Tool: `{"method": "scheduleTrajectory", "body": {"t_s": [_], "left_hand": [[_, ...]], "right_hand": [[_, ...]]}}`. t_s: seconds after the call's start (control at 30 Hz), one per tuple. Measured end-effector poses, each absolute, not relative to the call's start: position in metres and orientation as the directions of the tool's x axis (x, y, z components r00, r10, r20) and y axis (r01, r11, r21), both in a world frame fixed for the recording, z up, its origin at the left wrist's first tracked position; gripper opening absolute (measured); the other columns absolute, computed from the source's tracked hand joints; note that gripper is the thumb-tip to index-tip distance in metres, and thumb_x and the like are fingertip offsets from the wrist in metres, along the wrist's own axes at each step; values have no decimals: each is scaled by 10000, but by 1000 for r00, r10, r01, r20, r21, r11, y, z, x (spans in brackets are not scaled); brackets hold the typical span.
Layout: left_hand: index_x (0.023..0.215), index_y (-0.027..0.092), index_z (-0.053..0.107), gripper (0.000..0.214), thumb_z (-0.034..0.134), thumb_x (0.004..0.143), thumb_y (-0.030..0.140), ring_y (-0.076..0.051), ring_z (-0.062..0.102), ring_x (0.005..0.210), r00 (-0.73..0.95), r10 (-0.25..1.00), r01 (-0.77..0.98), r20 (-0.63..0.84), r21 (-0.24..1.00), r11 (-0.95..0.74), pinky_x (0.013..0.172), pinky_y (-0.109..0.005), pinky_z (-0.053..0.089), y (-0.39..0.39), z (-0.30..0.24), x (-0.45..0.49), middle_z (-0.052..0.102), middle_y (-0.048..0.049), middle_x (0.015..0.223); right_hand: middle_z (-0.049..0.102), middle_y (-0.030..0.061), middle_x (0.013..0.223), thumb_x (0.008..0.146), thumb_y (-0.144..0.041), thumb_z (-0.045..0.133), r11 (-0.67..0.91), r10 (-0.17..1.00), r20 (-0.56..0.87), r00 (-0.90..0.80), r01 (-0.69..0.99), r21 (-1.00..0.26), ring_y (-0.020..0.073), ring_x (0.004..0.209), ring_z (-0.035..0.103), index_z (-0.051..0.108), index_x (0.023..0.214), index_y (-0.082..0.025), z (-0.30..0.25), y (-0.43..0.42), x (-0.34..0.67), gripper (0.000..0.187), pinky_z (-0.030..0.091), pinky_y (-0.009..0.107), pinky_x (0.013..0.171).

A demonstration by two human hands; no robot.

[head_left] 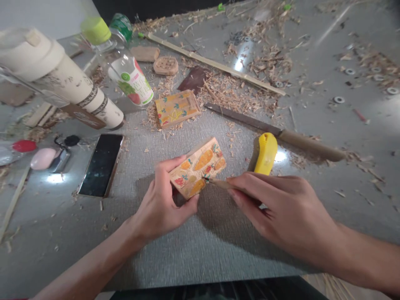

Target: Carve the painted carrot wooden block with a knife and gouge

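My left hand point(165, 196) is closed around the left and lower edges of a small wooden block point(200, 166), keeping it tilted above the table. Orange carrots and red strawberry shapes with blue-green tops are painted on its carved upper face. In a pinch, my right hand point(275, 208) has a slim wooden-handled tool point(218, 182); its dark, pointed tip is at the block's lower middle. Whether the tip touches cannot be made out. Just beyond my right hand lies a yellow utility knife point(266, 153), partly hidden by it. Another painted wooden block point(177, 108) rests farther back.
A long file-like tool point(243, 120) with a wooden handle lies at the right, near a bamboo strip point(215, 62). At the left are a phone point(101, 165), a tall cream cup point(71, 79) and a clear bottle point(131, 79). Wood shavings point(268, 62) and metal washers point(338, 100) litter the table.
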State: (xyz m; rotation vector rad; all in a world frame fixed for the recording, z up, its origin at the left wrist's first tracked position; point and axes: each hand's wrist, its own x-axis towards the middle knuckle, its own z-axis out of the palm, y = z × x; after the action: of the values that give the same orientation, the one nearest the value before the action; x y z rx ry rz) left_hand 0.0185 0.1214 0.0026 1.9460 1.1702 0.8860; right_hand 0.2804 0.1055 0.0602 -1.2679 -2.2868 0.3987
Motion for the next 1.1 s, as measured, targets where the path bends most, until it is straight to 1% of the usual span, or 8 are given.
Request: {"method": "scheduleTrajectory", "body": {"t_s": [0.1, 0.3, 0.6, 0.73, 0.8, 0.9, 1.0, 1.1], "left_hand": [[1606, 290, 290, 865, 760, 887, 186, -328, 681, 1329, 423, 861, 489, 283, 728, -480, 1039, -516, 655, 123, 7, 18, 562, -171, 1516], [1661, 234, 268, 908, 738, 891, 130, -294, 733, 1224, 520, 728, 509, 447, 522, -684, 958, -423, 682, 129, 13, 20, 637, -168, 1404], [1648, 232, 253, 908, 749, 892, 155, -306, 747, 1166, 531, 724, 508, 441, 519, -688, 921, -454, 678, 127, 5, 16, 641, -177, 1379], [1647, 217, 247, 917, 755, 888, 144, -304, 747, 1133, 547, 710, 496, 444, 511, -702, 895, -453, 681, 129, 5, 15, 660, -177, 1337], [1648, 212, 248, 924, 758, 883, 134, -310, 744, 1126, 556, 696, 493, 455, 494, -717, 890, -458, 683, 130, 7, 16, 673, -172, 1308], [1650, 213, 252, 939, 768, 872, 116, -307, 748, 1111, 557, 683, 496, 472, 471, -729, 877, -448, 690, 131, 8, 17, 685, -164, 1289], [1645, 220, 259, 949, 786, 863, 115, -310, 755, 1139, 537, 709, 511, 457, 492, -704, 900, -452, 693, 130, 5, 15, 672, -176, 1338], [1627, 240, 277, 933, 804, 862, 145, -326, 738, 1225, 507, 753, 519, 419, 549, -655, 984, -495, 675, 127, -1, 12, 633, -192, 1425]], "right_hand": [[690, 19, 739, 1078, -152, 514, 578, 815, 273, -511, 677, -456, 123, 530, 548, 709, 985, -142, 63, 109, 288, 217, 349, 329, 513], [663, 21, 731, 1078, -135, 495, 708, 703, 289, -650, 599, -375, 122, 564, 543, 711, 984, -140, 62, 122, 300, 235, 327, 308, 547], [614, -48, 637, 1047, -170, 555, 402, 842, 92, -532, 506, -763, 91, 519, 493, 716, 998, -192, 61, 130, 303, 170, 362, 239, 543], [641, -49, 659, 1065, -190, 553, 362, 840, 73, -538, 456, -813, 95, 551, 533, 731, 1005, -197, 61, 134, 305, 188, 384, 228, 548], [663, -27, 710, 1079, -187, 537, 498, 805, 176, -566, 484, -719, 105, 583, 550, 735, 1035, -186, 58, 132, 305, 203, 384, 246, 568], [675, 21, 786, 1084, -128, 497, 711, 695, 320, -644, 551, -436, 135, 633, 553, 720, 958, -155, 55, 124, 304, 258, 366, 304, 590], [602, 11, 741, 1087, -90, 464, 790, 612, 348, -710, 567, -233, 148, 620, 497, 664, 833, -172, 57, 117, 302, 333, 341, 337, 589], [549, -6, 708, 1087, -89, 466, 810, 574, 361, -735, 574, -121, 141, 603, 469, 641, 802, -179, 63, 116, 298, 347, 337, 332, 589]]}}
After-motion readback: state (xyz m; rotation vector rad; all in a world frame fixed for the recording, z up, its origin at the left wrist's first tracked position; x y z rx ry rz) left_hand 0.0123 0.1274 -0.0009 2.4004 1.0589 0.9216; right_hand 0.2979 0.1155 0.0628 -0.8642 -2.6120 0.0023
